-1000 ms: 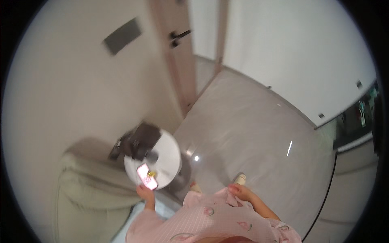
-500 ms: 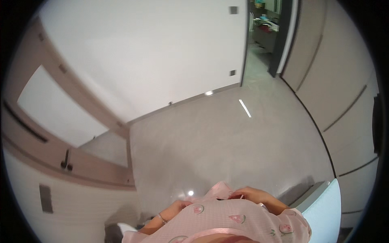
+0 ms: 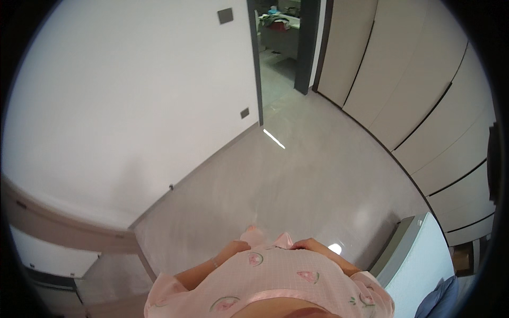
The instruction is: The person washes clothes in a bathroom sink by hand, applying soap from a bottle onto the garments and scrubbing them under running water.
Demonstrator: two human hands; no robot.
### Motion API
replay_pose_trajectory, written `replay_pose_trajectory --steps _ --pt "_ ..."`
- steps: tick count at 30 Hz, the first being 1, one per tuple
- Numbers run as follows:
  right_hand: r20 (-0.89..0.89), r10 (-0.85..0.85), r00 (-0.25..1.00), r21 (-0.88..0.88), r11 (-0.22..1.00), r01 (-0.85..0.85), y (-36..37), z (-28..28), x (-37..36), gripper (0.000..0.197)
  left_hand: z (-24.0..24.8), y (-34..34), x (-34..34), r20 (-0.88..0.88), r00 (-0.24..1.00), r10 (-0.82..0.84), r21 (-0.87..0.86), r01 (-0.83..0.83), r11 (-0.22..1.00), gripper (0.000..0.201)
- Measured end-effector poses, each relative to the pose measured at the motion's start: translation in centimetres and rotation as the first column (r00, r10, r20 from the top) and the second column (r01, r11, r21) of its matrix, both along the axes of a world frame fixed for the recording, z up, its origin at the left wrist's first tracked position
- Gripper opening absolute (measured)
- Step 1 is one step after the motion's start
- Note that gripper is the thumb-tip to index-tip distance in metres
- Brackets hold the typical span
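Garment (image 3: 275, 273), pink with a fine check and watermelon slices, worn by the person and filling the lower middle of the view. Left hand (image 3: 237, 246), set against its front edge, with a bracelet (image 3: 214, 262) at the wrist. Right hand (image 3: 306, 244), at the same edge, just beside a raised peak of cloth, which suggests fabric gathered up there. The hands are near one another but apart; with the fingers largely hidden, whether either is clamped on the cloth cannot be told. Elbows bend outward, probably because both hands meet the garment at the waist. To the right, a bed (image 3: 411, 265) with a pale blue cover, and blue bedding (image 3: 437, 299) on it. Ahead, a glossy grey floor (image 3: 297, 180). At lower left, a wooden frame (image 3: 74, 229). A white wall (image 3: 127, 90) carries two dark plates, presumably switch and socket, one high, one low for reach. On the right, a beige wardrobe (image 3: 408, 69), apparently set along the side to spare walking space. Farthest, a dark-framed doorway (image 3: 255, 63) and, beyond it, a cloth-strewn counter (image 3: 290, 22).
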State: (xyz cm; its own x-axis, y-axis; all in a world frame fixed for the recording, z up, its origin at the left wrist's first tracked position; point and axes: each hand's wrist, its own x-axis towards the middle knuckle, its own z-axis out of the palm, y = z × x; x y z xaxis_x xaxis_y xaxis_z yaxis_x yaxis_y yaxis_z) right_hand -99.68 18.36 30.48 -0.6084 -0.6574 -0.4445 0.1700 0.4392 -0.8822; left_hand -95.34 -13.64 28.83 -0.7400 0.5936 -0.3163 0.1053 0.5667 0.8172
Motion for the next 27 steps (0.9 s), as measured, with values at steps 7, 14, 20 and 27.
replay_pose_trajectory --steps 7,14,20,27 --pt "0.263 -0.096 0.96 -0.162 0.977 0.142 -1.7 -1.5 -11.9 0.031 -4.2 -4.0 -20.1 0.554 0.832 -0.01 0.117 -0.066 0.991 0.029" --pt "0.477 -0.361 0.801 -0.153 0.864 0.48 -0.4 -6.7 -28.7 0.039 -13.8 -2.3 -37.9 0.589 0.805 -0.07 -0.014 0.096 0.995 0.026" --pt "0.159 -0.206 0.965 0.088 0.977 0.194 3.4 -8.3 -49.8 0.046 -18.9 1.6 -54.8 0.236 0.959 0.157 -0.153 -0.122 0.981 0.025" --pt "-0.531 -0.101 0.841 -0.552 0.794 -0.254 0.6 19.6 -82.1 0.089 -11.0 3.9 -81.2 0.007 0.704 0.71 0.129 -0.705 0.698 0.021"
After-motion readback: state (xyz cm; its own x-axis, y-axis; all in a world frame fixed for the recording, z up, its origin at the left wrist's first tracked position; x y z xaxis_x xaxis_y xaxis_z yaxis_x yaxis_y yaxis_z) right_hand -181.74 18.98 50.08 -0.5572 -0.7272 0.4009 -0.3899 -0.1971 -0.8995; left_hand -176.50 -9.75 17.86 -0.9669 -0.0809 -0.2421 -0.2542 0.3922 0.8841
